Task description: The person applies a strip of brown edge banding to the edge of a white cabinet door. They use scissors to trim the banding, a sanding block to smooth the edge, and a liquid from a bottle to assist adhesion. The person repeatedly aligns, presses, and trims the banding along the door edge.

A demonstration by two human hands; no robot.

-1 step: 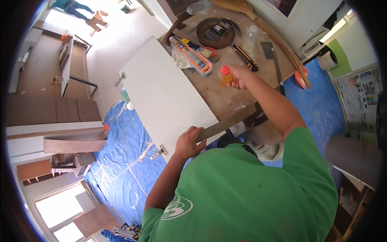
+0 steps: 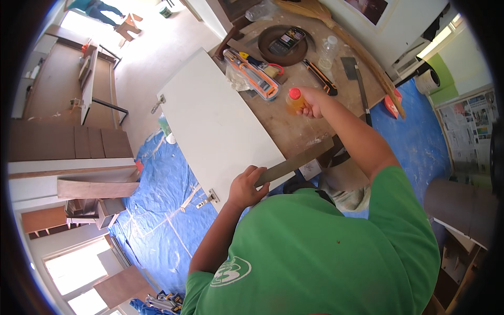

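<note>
My right hand (image 2: 313,101) is wrapped round a small clear bottle (image 2: 294,95) with a red cap and amber liquid, over the brown worktop (image 2: 275,119). My left hand (image 2: 247,188) grips the near end of a long, flat grey-brown strip (image 2: 299,161), thumb below and fingers on top. That strip slants up to the right, across the corner of a white door panel (image 2: 220,115). Two metal hinges sit along the panel's left edge, the nearer one (image 2: 211,196) close to my left wrist. Beyond the bottle lie an orange-and-black utility knife (image 2: 319,76) and an orange-edged tool pack (image 2: 252,75).
At the back of the worktop a phone (image 2: 287,41) rests in a round brown dish (image 2: 266,50). Beside it are a clear plastic bottle (image 2: 328,52), a scraper (image 2: 357,79) and a broom (image 2: 357,50). Blue sheeting (image 2: 157,189) covers the floor. Far left, a person (image 2: 97,11) is partly visible.
</note>
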